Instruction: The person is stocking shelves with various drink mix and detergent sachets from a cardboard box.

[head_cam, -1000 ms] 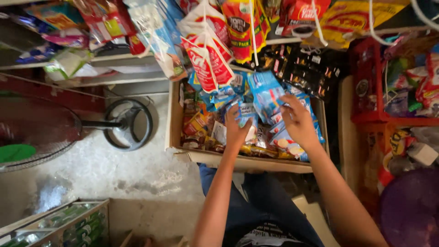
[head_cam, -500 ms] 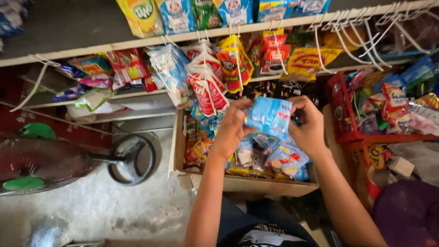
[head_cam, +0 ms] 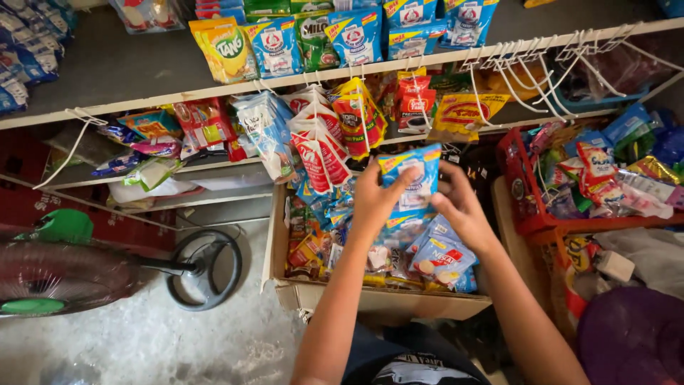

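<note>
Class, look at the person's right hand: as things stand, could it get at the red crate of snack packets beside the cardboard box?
Probably yes: the red crate sits open-topped just right of the right hand, though it is holding the blue sachet strip.

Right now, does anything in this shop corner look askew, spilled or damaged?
Nothing is spilled. The brown cardboard box is heaped loosely with sachets. Both hands, left hand and right hand, hold a strip of blue sachets above it. Several white wire hooks hang bare.

left hand [head_cam: 376, 202] raised, fingers curled | right hand [head_cam: 462, 209] raised, fingers curled
</note>
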